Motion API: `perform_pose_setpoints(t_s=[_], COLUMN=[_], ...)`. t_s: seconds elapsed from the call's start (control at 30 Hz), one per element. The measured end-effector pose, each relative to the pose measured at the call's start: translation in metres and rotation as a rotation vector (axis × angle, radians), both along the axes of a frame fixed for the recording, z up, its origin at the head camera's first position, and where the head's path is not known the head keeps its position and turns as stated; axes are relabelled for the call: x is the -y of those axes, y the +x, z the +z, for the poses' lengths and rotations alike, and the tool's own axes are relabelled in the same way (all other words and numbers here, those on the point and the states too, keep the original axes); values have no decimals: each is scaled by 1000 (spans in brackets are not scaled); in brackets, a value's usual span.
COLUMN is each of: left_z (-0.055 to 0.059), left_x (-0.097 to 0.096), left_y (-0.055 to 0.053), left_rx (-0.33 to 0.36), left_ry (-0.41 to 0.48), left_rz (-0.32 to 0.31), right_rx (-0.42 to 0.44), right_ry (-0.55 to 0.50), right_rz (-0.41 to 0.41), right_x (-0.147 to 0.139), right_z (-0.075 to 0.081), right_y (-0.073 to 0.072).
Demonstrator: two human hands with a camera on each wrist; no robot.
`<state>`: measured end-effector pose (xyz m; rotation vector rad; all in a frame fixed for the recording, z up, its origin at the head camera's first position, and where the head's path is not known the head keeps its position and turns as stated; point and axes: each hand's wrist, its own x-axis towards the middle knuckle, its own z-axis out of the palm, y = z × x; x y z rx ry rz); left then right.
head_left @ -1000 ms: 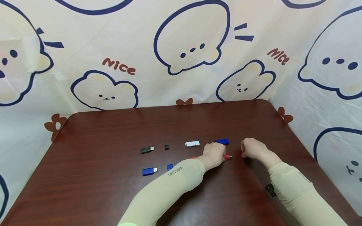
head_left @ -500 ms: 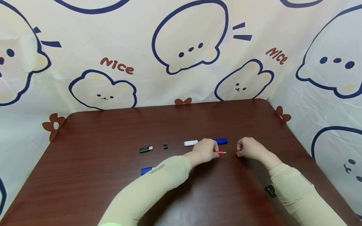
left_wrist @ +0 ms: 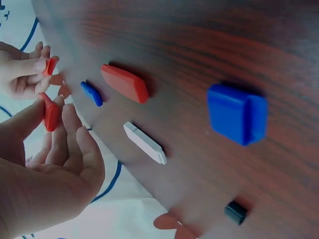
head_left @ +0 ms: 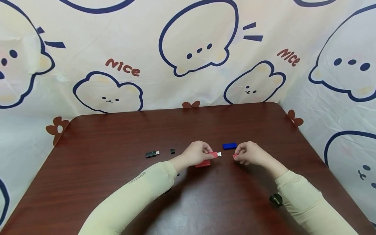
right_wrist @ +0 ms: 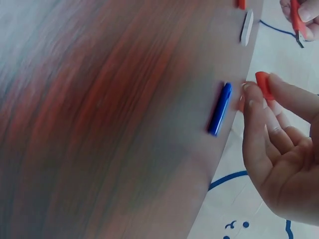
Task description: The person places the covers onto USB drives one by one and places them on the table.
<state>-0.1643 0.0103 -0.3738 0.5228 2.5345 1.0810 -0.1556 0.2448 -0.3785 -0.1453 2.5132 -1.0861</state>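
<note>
My left hand (head_left: 197, 153) pinches a red USB stick (head_left: 215, 154) between thumb and fingers, its metal plug bare and pointing right. Facing it across a small gap, my right hand (head_left: 251, 154) holds a small red cap (head_left: 235, 156) by the fingertips. Both pieces are raised over the table in the wrist views, where the stick (left_wrist: 51, 113) and the cap (right_wrist: 264, 86) appear apart. Below my left hand lies another red stick (head_left: 203, 164) on the wood. A blue stick (head_left: 229, 146) rests just behind the gap between the hands.
On the brown table (head_left: 205, 202), a black USB stick (head_left: 152, 154) and its small black cap (head_left: 172, 151) lie to the left. The left wrist view shows a white stick (left_wrist: 144, 143) and a blue piece (left_wrist: 232, 114). A patterned curtain (head_left: 182, 88) encloses the back and sides.
Both hands have shifted left, the left one farther, carrying the red stick and cap along. The other red stick has come into view below the left hand, while the forearm now covers the blue stick at left.
</note>
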Motion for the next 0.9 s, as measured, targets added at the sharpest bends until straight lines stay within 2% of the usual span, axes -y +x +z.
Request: perform_pose_setpoints(t_s=[0.3,0.53,0.9], left_z=[-1,1,0], left_x=[14,26,30], left_y=[4,5,10], left_rx=[42,92,97], left_ry=[49,63,61], left_rz=[22,56,54], right_rx=[23,34,68], right_ry=[-144,-176,-253], right_rz=[19,7,0], right_x=[17,26,40], right_z=[7,7,4], right_y=[5,5,7])
